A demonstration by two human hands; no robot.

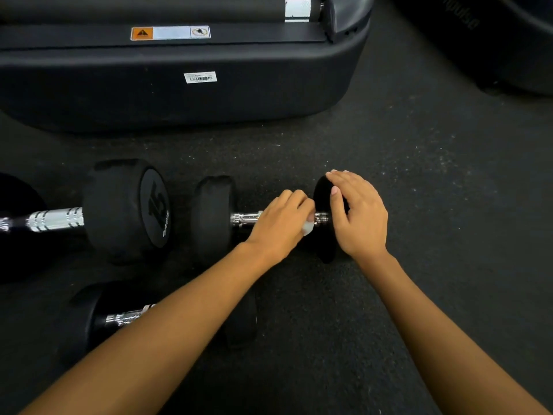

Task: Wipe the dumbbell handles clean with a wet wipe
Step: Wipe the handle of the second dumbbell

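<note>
Black moulded machine base (179,94), carrying white labels, fills the view from ten to one o'clock. It stands on speckled black rubber flooring (419,175).

Large black rubber-headed dumbbell (125,209), marked 15, lies at nine o'clock. Its knurled chrome bar is exposed and no hand is on it.

Small black rubber-headed dumbbell (212,217) lies on the flooring at centre, with its axis running nine to three o'clock. This is the item being worked on. A third black dumbbell (86,319) lies at seven o'clock, partly hidden under the left forearm.

Handling assessment: all three are judged heavy, rigid and not fragile. The heads may let a dumbbell rock or roll on the flooring, so one head wants bracing. The short chrome handle (245,218) of the small dumbbell is judged slick when wet. The sound hold is around the handle for wiping and on a head for steadying.

Left hand (279,227): fingers are curled over the handle toward its three o'clock end, pinching the wipe against the metal.

Right hand (360,217): fingers are fairly straight and relaxed, laid over the three o'clock head (323,190). It rests on the head and is not clenched round it.

White wet wipe (308,227): soft and light. Only a crumpled corner shows below the left fingers, and the rest is hidden.
</note>
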